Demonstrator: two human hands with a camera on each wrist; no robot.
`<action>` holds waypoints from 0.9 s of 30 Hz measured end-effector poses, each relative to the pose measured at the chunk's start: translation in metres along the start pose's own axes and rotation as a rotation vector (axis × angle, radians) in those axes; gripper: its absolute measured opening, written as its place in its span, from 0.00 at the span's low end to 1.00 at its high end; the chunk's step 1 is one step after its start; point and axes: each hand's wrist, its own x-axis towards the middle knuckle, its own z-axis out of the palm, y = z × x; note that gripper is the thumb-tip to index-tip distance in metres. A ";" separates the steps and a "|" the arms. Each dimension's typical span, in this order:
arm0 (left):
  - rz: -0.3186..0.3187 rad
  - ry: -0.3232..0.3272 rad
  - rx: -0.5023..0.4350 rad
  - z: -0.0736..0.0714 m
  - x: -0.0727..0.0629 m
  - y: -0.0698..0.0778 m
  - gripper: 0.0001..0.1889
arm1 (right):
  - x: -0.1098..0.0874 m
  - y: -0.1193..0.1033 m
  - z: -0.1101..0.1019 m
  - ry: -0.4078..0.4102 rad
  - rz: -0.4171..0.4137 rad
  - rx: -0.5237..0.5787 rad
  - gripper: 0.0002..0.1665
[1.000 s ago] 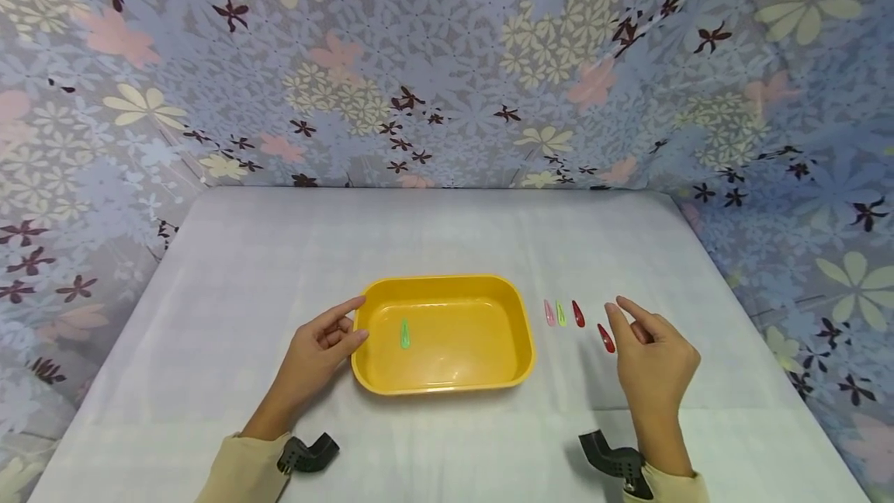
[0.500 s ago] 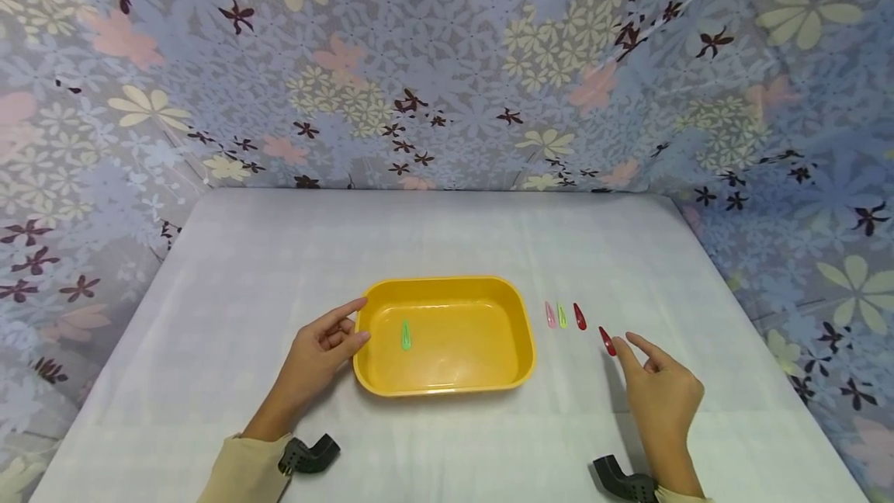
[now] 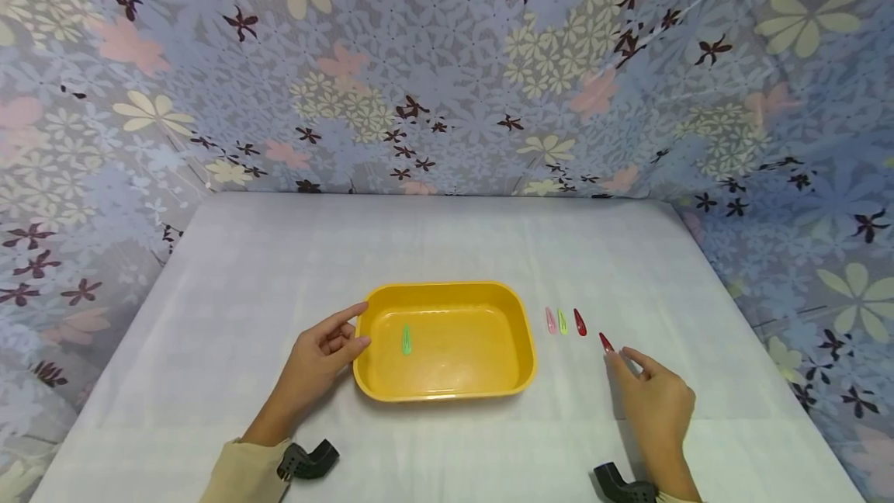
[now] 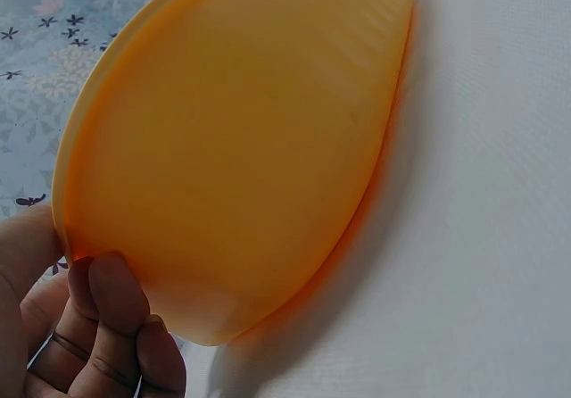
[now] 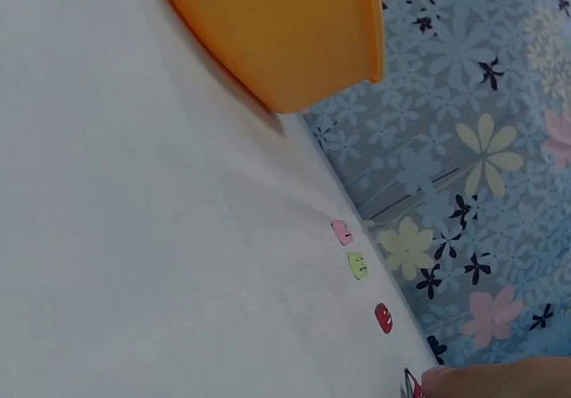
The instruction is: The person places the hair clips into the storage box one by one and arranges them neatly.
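Observation:
A yellow tray stands on the white-covered table, a green snap hair clip lying inside it. My left hand holds the tray's left end, with thumb and forefinger at the rim; the left wrist view shows other fingertips bent against the outer wall. To the right of the tray, my right hand touches a red snap hair clip with the thumb, which covers its lower end. The right forefinger stands a little apart from it. In the right wrist view a fingertip meets this clip's edge.
Between the tray and the right hand lie a pink hair clip, a yellow-green hair clip and another red hair clip in a row. Flowered cloth rises behind the table and at both sides.
My right hand has come down and its thumb has reached the nearest red clip, covering its lower end. The left hand has stayed at the tray's rim.

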 end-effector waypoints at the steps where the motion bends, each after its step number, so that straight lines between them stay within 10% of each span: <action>1: 0.003 0.002 0.002 -0.001 0.000 0.001 0.27 | 0.000 -0.001 0.002 -0.004 -0.009 -0.006 0.22; 27: -0.033 -0.004 -0.048 0.001 -0.002 0.000 0.27 | 0.000 -0.003 0.000 -0.112 0.120 -0.149 0.24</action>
